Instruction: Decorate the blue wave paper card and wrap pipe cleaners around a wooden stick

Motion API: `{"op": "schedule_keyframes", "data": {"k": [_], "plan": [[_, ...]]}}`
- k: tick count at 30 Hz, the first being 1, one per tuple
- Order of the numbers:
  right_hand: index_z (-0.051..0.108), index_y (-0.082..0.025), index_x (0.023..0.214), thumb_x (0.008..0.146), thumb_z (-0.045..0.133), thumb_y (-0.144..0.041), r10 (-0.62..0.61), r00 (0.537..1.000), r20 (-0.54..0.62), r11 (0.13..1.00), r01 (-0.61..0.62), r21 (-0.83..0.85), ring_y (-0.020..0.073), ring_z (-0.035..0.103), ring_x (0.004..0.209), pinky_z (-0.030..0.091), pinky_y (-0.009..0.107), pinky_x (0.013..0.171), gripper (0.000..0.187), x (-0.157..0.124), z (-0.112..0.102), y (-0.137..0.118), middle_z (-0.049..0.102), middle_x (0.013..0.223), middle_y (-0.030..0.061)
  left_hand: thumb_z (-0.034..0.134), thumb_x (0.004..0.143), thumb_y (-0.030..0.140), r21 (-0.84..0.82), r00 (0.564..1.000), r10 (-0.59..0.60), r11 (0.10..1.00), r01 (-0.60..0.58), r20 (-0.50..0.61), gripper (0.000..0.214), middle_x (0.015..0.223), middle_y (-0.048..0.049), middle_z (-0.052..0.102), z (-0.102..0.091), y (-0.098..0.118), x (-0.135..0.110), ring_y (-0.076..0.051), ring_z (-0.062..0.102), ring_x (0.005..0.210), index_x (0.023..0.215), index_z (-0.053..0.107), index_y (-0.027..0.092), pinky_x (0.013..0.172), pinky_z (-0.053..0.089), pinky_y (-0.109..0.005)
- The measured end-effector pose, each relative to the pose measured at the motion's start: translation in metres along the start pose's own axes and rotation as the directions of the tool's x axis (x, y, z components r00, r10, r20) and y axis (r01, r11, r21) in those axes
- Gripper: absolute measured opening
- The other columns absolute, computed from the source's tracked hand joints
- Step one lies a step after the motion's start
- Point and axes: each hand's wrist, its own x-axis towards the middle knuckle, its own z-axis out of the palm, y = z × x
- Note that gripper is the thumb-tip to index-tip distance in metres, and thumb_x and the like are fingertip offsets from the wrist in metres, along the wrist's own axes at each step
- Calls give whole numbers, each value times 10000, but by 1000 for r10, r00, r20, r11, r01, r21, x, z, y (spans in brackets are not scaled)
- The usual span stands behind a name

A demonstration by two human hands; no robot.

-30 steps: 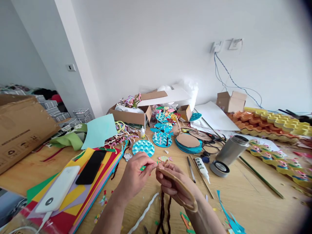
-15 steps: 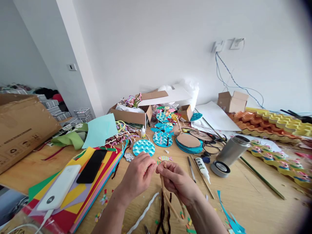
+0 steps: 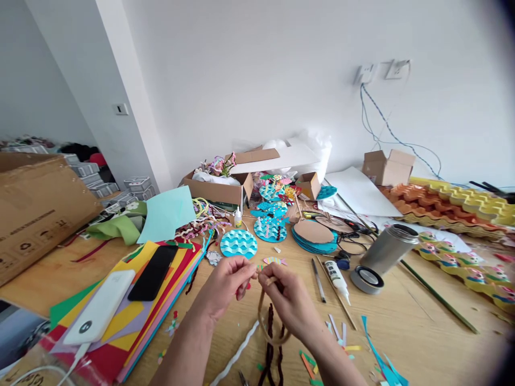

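Observation:
My left hand (image 3: 227, 284) and my right hand (image 3: 288, 303) meet over the wooden table (image 3: 402, 332), fingertips pinched together on the top of a tan strip (image 3: 263, 316) that curls down into a loop under my right hand. A dark brown wavy strip (image 3: 269, 348) lies on the table just below the loop. A white wavy strip (image 3: 237, 354) lies beside it to the left. A small striped paper fish (image 3: 274, 261) lies just beyond my fingers.
Stacked coloured sheets (image 3: 120, 316) with a black phone (image 3: 152, 273) and a white power bank (image 3: 98, 308) lie left. Blue wave discs (image 3: 238, 244), a glue bottle (image 3: 336, 276), a steel flask (image 3: 386, 249) with its lid (image 3: 366, 279), cardboard boxes (image 3: 217, 190) and paper scraps (image 3: 374, 354) crowd the table.
The tan strip, first lying along my right wrist, has swung down and curled into a loop beneath my right hand. Both hands stay pinched together at its top.

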Motion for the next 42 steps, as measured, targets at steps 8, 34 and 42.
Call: {"op": "schedule_keyframes", "data": {"k": [8, 34, 42], "plan": [[454, -190, 616, 700, 598, -290, 319, 883, 345, 604, -470, 644, 30, 117, 367, 47, 205, 360, 194, 3, -8, 4, 290, 446, -108, 610, 822, 220, 513, 864, 490, 715, -475, 116, 91, 842, -41, 598, -3, 5, -3, -142, 558, 799, 873, 671, 176, 732, 432, -251], [466, -193, 717, 831, 403, -82, -344, 924, 167, 763, 378, -525, 138, 417, 589, 267, 254, 529, 171, -6, 4, 1, 504, 680, 12, 609, 574, 318, -132, 974, -217, 965, 225, 70, 260, 370, 99, 279, -5, -6, 11, -26, 150, 337, 483, 402, 190, 355, 89, -202], [469, -197, 666, 876, 457, -345, 60, 985, 165, 998, -64, 18, 112, 325, 548, 251, 230, 499, 257, 0, -4, -4, 367, 580, -48, 734, 669, 393, -67, 996, 13, 998, -8, 87, 308, 636, 13, 557, -13, -1, 2, -54, 447, 481, 790, 634, 127, 455, 328, -191]]}}
